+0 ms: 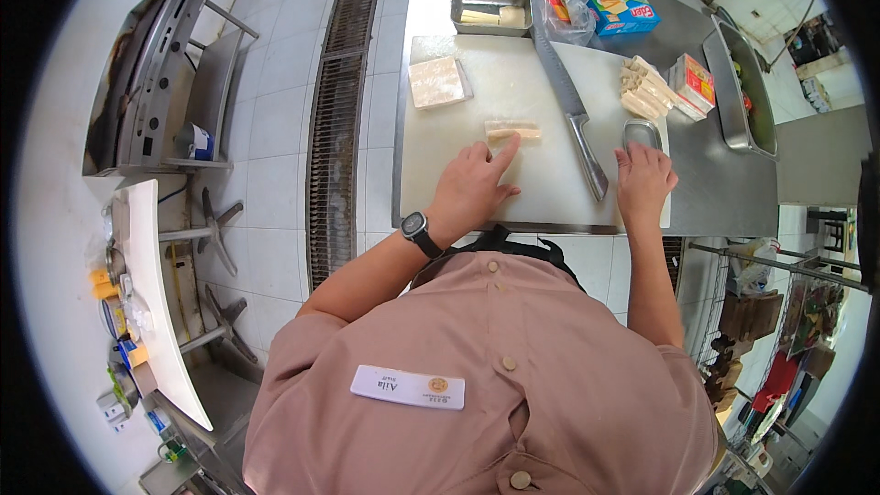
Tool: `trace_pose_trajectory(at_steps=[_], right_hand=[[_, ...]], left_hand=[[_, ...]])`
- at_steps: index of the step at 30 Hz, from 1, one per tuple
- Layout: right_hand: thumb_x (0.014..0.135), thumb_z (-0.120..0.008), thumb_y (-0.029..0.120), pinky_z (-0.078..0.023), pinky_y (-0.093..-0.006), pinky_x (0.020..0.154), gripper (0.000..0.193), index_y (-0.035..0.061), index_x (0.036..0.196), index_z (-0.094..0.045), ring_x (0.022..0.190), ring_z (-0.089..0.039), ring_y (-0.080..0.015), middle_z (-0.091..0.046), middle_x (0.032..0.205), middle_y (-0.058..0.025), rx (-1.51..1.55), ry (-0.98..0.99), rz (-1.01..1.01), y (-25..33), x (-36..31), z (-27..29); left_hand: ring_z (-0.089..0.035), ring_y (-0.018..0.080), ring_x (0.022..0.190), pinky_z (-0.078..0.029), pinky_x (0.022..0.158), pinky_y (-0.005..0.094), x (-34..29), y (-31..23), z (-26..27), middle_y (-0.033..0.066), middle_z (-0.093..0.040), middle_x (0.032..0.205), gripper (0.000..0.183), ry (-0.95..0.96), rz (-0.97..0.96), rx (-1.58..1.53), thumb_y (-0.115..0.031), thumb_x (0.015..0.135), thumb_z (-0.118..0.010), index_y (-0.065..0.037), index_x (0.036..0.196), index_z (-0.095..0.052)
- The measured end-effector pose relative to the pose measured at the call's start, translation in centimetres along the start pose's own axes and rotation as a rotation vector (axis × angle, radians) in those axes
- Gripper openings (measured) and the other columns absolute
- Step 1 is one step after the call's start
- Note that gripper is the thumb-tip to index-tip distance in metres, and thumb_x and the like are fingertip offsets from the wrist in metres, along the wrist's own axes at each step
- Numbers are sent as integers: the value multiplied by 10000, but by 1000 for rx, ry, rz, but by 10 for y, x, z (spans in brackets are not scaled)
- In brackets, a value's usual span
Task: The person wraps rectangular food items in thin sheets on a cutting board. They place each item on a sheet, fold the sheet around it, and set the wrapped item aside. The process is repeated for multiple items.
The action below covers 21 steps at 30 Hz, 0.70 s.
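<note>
On the white cutting board (541, 185) lies a small pale rolled wrapper (500, 132). My left hand (469, 185) has its index finger stretched onto the roll's near edge, with the thumb apart and the other fingers bent. At the near side of a small metal dish (643, 132), my right hand (645, 181) rests its fingertips, holding nothing I can see. A stack of square pale wrappers (438, 82) sits at the board's far left. Several finished rolls (647, 90) are piled beyond the dish. Between the hands a large knife (576, 110) lies with its handle toward me.
Behind the board stands a metal pan (491, 27) holding pale sticks. Beside it are a plastic bag (568, 9) and a blue box (623, 15). A red-and-white box (693, 87) and a deep metal tray (741, 87) stand on the steel table (724, 211) at right.
</note>
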State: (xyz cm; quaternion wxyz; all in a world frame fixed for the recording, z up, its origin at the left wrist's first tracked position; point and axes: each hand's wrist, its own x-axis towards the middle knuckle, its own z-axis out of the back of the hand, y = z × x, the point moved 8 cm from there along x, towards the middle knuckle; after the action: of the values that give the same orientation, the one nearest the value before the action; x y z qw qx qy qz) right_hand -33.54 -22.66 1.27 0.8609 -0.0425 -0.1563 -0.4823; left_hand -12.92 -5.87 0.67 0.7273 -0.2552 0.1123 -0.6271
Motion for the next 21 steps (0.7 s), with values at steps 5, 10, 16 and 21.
trace_pose_trajectory(at_steps=[5, 10, 16, 21], right_hand=[[814, -608, 60, -385, -448, 949, 370, 118, 1170, -687, 1122, -549, -308, -661, 1127, -99, 414, -74, 224, 62, 23, 0], [777, -614, 51, -389, -432, 925, 352, 119, 1106, -717, 1090, -557, -292, -654, 1103, -61, 554, 162, 526, 155, 23, -26], [799, -626, 113, -369, -413, 916, 284, 138, 1065, -721, 1049, -561, -261, -642, 1063, -33, 467, 196, 686, 183, 21, -33], [800, -617, 99, -371, -424, 928, 259, 134, 1039, -710, 1049, -559, -264, -642, 1058, -31, 390, 151, 608, 142, 26, -21]], left_hand=[[-571, 314, 854, -497, 762, 408, 1, 4, -6, 150, -560, 933, 803, 29, 27, 25, -325, 832, -782, -145, 1518, -404], [-577, 333, 862, -496, 766, 421, -1, 4, -5, 164, -561, 940, 789, 6, 26, 37, -335, 834, -781, -132, 1505, -420], [-583, 347, 877, -496, 771, 431, -1, 8, -10, 172, -560, 955, 756, 16, 23, 44, -359, 839, -775, -122, 1478, -449], [-592, 344, 855, -500, 760, 427, 0, 7, -8, 174, -570, 938, 780, 25, 43, 45, -379, 845, -767, -131, 1498, -422]])
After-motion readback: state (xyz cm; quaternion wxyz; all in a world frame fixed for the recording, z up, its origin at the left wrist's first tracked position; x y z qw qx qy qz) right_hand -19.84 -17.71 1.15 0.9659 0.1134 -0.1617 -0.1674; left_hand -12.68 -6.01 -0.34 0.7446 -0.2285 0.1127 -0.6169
